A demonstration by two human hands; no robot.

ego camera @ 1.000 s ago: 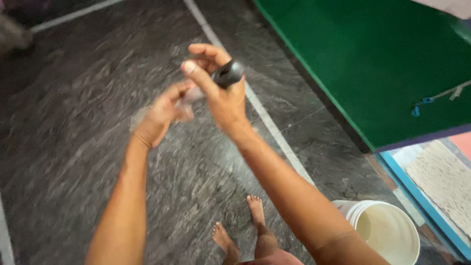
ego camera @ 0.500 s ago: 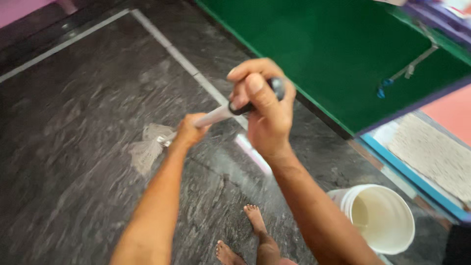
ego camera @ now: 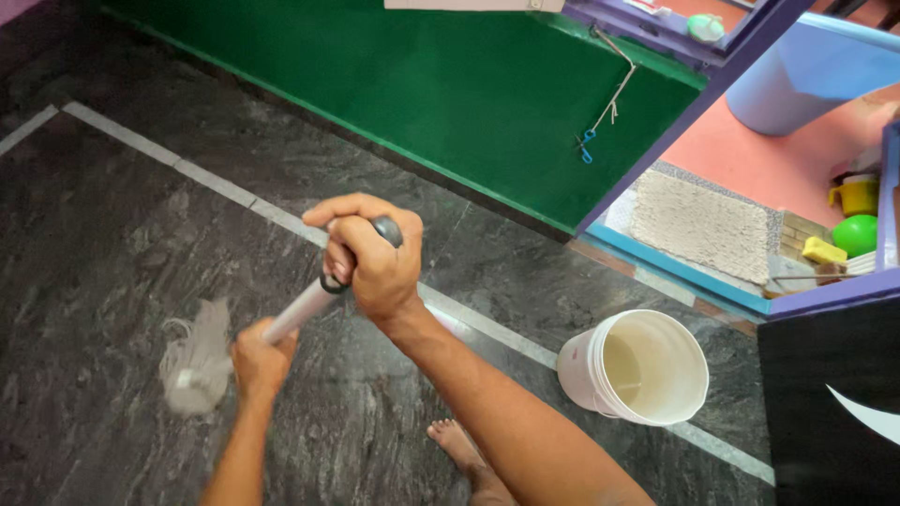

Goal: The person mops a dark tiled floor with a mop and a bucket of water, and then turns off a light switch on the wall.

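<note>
I hold a mop with both hands. My right hand (ego camera: 370,258) is closed around the dark grip at the top of the silvery mop handle (ego camera: 298,314). My left hand (ego camera: 260,361) grips the handle lower down. The pale, stringy mop head (ego camera: 192,361) rests blurred on the dark marbled stone floor (ego camera: 122,244) at the lower left. My bare foot (ego camera: 459,445) stands on the floor below my right forearm.
A white bucket (ego camera: 689,412) stands on the floor at the right, near a pale inlaid floor strip (ego camera: 169,164). A green wall (ego camera: 450,84) runs along the back. Beyond a purple door frame (ego camera: 698,103) lie a grey mat (ego camera: 698,225) and small containers.
The view has swung right, bringing the bucket and doorway in. Both hands shifted from holding the handle end up in front of me to gripping it angled down, mop head on the floor.
</note>
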